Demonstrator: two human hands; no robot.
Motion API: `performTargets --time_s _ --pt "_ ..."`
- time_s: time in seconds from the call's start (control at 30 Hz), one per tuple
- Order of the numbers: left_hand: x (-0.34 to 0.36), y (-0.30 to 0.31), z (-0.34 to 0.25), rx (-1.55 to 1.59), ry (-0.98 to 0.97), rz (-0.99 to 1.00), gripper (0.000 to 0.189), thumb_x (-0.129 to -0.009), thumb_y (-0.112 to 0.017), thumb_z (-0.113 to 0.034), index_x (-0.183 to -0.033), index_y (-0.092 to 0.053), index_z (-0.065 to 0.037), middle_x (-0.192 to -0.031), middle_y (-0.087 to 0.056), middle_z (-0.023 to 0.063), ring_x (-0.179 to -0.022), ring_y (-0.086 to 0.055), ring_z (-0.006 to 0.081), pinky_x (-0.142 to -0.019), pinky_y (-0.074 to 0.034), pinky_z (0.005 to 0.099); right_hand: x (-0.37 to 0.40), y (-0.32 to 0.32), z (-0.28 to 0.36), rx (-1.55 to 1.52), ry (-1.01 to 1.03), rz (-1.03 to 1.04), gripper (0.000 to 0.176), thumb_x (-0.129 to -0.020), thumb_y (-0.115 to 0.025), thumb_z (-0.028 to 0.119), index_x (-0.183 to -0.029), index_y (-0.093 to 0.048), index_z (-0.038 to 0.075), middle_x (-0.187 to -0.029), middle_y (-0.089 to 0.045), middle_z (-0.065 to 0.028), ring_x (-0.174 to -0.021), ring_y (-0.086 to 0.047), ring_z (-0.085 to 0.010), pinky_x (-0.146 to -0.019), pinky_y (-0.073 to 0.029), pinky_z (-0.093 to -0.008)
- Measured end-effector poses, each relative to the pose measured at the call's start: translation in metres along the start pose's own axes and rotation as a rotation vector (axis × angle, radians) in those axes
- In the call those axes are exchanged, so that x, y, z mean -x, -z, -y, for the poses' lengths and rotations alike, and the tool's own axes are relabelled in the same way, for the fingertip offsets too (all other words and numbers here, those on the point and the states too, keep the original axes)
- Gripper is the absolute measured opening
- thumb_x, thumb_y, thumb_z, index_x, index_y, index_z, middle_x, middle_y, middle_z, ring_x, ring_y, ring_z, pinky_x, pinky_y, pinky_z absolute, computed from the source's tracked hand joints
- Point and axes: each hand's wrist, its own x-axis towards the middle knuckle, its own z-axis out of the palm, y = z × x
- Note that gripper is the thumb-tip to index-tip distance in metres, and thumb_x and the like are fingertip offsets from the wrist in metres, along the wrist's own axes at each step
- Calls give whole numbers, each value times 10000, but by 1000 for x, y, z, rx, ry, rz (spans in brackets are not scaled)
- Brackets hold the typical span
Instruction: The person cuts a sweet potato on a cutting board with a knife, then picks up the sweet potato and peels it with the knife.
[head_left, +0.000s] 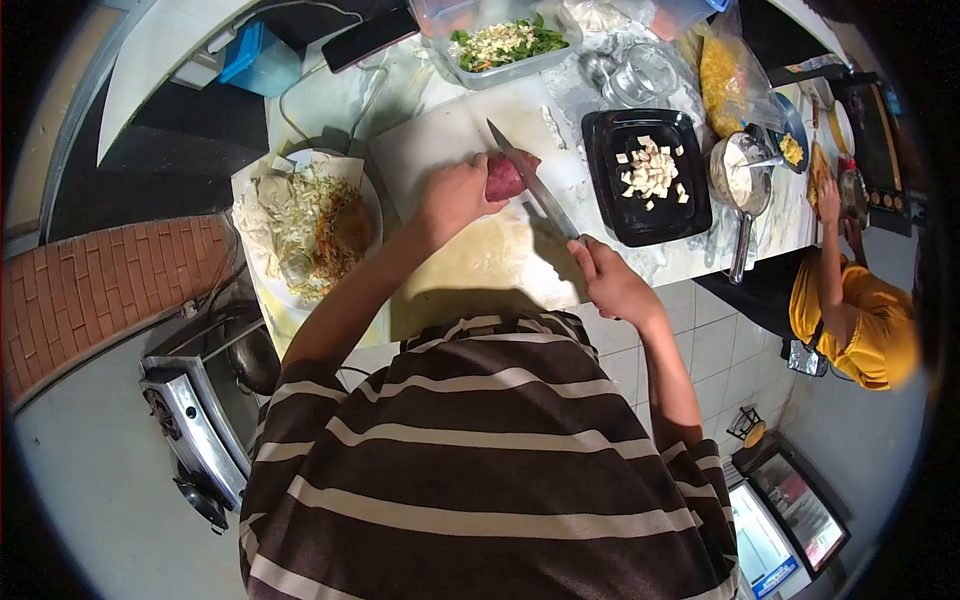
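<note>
My left hand (455, 198) is closed on a reddish-purple sweet potato (508, 177), steadying it over the white cutting board (420, 140). In my right hand (612, 282) is the handle of a knife (545, 198). Its blade runs up and to the left, across the right part of the sweet potato; whether it has cut in cannot be made out. Right of the board, a black tray (652, 232) holds a pile of pale cubes (652, 170). A few white bits (553, 128) lie along the board's right side.
Left stands a plate (372, 215) of shredded vegetables. Behind the board are a plastic container (520, 72) of greens and a phone (370, 40). A glass bowl (643, 75), a saucepan (742, 178) and a bag of yellow food (722, 85) stand right. A person in yellow (850, 310) works far right.
</note>
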Motion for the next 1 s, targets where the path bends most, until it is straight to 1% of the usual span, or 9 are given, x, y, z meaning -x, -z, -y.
performTargets --time_s 0.13,0.2,0.3,0.47,0.53,0.63,0.87,0.97,1.0 --pt "0 5 3 53 6 10 695 -721 -773 -488 -1142 -554 20 -891 -680 227 -845 -669 394 -786 -524 463 4 3 4 -106 -129 79 427 -1049 -413 415 -1042 -548 10 -563 -444 -48 -375 -380 -125 -368 -324 -296" --pt "-2 12 10 132 -62 -5 686 -717 -779 -474 -1154 -563 8 -926 -681 225 -878 -667 389 -808 -519 454 -8 -12 -17 4 198 -133 438 -1048 -415 422 -1030 -565 12 -556 -439 -21 -392 -375 -105 -375 -325 -282" --pt "-5 14 18 266 -134 29 662 -711 -792 -433 -1175 -581 -12 -989 -681 218 -935 -663 375 -849 -510 434 1 -23 -13 45 217 -233 447 -1047 -425 421 -1000 -572 2 -555 -428 -9 -431 -399 -101 -415 -350 -286" --pt "-14 1 29 337 -139 56 625 -714 -811 -361 -1192 -598 -19 -1024 -685 203 -959 -673 331 -881 -505 403 9 -18 8 -62 60 -136 437 -1047 -434 369 -1036 -553 -51 -570 -512 -194 -511 -528 -320 -543 -421 -437" --pt "-16 -2 33 419 -123 124 603 -730 -813 -329 -1207 -597 -30 -1035 -685 187 -960 -673 298 -891 -501 386 20 -16 22 207 87 -291 424 -1046 -435 337 -1097 -554 -66 -648 -563 -293 -591 -574 -454 -570 -427 -487" --pt "-18 -7 41 402 -121 113 597 -747 -807 -324 -1224 -589 -38 -1068 -681 180 -978 -668 273 -910 -494 372 40 1 45 197 25 -376 367 -1037 -449 301 -1055 -538 -54 -711 -597 -341 -764 -603 -524 -636 -449 -558" --pt "-13 -4 37 565 -150 47 654 -735 -802 -398 -1262 -575 -84 -1098 -673 179 -1003 -656 320 -914 -494 403 18 -9 21 4 93 -326 330 -1031 -480 278 -1027 -524 -49 -600 -553 -275 -611 -583 -476 -525 -409 -466" --pt "-10 1 38 706 -209 70 602 -773 -789 -406 -1229 -588 -68 -1072 -681 123 -970 -654 247 -901 -495 368 1 -26 11 -53 115 -274 313 -1027 -491 261 -1039 -519 -51 -590 -550 -271 -585 -575 -473 -516 -408 -467" --pt "-9 2 39 820 -195 179 535 -814 -773 -380 -1205 -596 -61 -997 -655 53 -870 -611 170 -800 -495 322 -2 -32 11 -48 123 -280 300 -1023 -498 250 -1048 -512 -49 -586 -548 -273 -575 -570 -477 -509 -406 -473"
